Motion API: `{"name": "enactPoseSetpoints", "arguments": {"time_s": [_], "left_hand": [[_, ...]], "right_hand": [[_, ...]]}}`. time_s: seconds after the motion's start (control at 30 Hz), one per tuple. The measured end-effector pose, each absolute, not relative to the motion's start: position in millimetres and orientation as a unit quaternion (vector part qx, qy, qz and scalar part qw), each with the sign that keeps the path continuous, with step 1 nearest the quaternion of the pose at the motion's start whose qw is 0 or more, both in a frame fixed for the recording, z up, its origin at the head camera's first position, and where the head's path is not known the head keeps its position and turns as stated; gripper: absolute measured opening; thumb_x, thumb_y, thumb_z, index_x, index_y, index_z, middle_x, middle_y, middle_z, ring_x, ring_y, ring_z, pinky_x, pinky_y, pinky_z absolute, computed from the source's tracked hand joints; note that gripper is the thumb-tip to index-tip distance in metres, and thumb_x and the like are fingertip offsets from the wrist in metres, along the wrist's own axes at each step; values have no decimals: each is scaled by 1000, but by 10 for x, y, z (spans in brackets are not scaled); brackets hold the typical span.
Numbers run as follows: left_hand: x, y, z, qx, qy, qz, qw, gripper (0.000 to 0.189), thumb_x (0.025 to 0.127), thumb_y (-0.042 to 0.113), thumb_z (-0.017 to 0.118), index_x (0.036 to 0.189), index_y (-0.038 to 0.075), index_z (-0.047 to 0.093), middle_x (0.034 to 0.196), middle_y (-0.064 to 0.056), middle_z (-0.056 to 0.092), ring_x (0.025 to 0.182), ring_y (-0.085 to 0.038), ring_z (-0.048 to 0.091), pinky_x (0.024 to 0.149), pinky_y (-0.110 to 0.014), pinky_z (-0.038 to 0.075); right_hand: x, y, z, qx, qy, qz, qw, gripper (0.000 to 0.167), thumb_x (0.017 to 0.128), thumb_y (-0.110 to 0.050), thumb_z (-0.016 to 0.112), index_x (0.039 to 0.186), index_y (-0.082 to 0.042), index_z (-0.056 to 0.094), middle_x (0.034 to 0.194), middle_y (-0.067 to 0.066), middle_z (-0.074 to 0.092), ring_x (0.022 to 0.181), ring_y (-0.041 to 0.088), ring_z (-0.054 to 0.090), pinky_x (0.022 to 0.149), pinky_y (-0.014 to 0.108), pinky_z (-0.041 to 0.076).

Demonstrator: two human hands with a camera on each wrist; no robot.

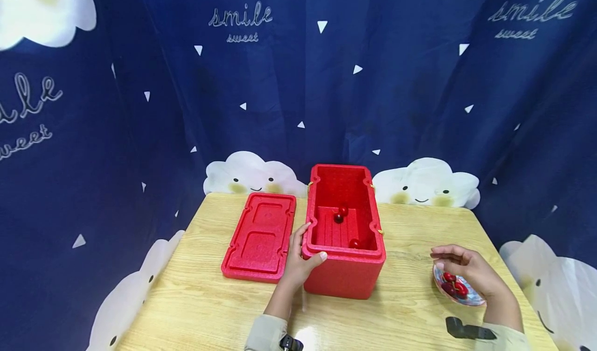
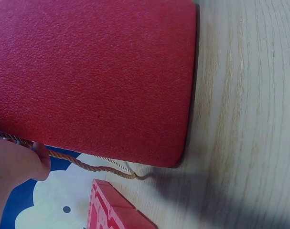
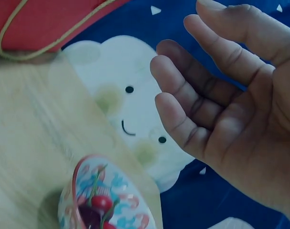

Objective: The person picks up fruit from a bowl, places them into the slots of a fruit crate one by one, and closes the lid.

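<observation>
A red foam box (image 1: 342, 276) stands lidless on the table, a few cherries (image 1: 343, 210) on its floor. My left hand (image 1: 297, 262) grips the box's near left corner, thumb at the front rim and fingers along the side. In the left wrist view, part of that hand (image 2: 16, 164) shows beside the twisted cord (image 2: 87, 166). Above a patterned bowl (image 1: 473, 297) of several cherries (image 1: 460, 289) hovers my right hand (image 1: 482, 273). Its fingers are loosely bent with nothing between them, as the right wrist view confirms; green stems show on the bowl's cherries (image 3: 102, 203).
The red lid (image 1: 258, 237) lies on the wooden table (image 1: 196, 299), left of the box. Yellow cords (image 1: 381, 232) hang at the box's sides. A dark blue curtain (image 1: 298, 81) with clouds and white triangles surrounds the table's back and sides.
</observation>
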State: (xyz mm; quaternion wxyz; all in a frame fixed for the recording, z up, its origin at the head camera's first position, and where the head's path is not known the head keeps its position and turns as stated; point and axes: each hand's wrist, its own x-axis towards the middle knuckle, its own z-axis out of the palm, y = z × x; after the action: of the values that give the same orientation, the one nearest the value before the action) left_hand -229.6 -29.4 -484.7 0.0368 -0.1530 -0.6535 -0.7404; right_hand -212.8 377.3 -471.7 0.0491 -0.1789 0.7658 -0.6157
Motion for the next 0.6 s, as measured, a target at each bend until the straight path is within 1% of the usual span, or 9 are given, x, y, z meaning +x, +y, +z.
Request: {"name": "enactPoseSetpoints", "arguments": {"time_s": [0.1, 0.23, 0.37, 0.47, 0.6], "left_hand": [[-2291, -291, -4835, -151, -657, -738, 39, 76, 75, 7, 71, 141, 11, 32, 137, -10, 26, 117, -25, 43, 92, -32, 41], [-2292, -286, -4835, -151, -656, -738, 39, 77, 75, 6, 71, 141, 10, 32, 136, -10, 26, 118, -24, 43, 94, -32, 40], [-2293, -288, -4842, -154, -654, -739, 36, 77, 75, 6, 71, 141, 9, 31, 136, -10, 26, 119, -24, 42, 94, -32, 40], [-2299, -290, -4852, -157, -651, -741, 37, 77, 75, 6, 71, 141, 9, 31, 137, -10, 25, 119, -25, 42, 95, -32, 39], [-2304, -291, -4857, -158, -651, -742, 37, 77, 76, 6, 71, 141, 11, 31, 138, -9, 24, 119, -24, 42, 95, -32, 40]], "right_hand": [[-2075, 3827, -4786, -146, 772, -617, 44, 27, 89, 4, 56, 115, -1, 60, 106, -5, 65, 94, 9, 60, 76, 21, 49], [-2013, 3922, -4930, -93, 783, -614, 26, 26, 89, 0, 59, 115, 1, 60, 103, -6, 66, 91, 5, 60, 74, 21, 49], [-1957, 4015, -5093, -49, 783, -620, 21, 27, 89, 0, 58, 116, 3, 58, 100, -7, 66, 89, 4, 60, 73, 23, 51], [-1930, 4062, -5184, -22, 786, -618, 20, 25, 90, -2, 58, 115, -3, 61, 98, -10, 65, 88, 2, 59, 71, 24, 50], [-1909, 4099, -5252, 14, 792, -610, 15, 25, 90, -6, 60, 112, -17, 65, 99, -14, 63, 88, -1, 56, 70, 21, 49]]}}
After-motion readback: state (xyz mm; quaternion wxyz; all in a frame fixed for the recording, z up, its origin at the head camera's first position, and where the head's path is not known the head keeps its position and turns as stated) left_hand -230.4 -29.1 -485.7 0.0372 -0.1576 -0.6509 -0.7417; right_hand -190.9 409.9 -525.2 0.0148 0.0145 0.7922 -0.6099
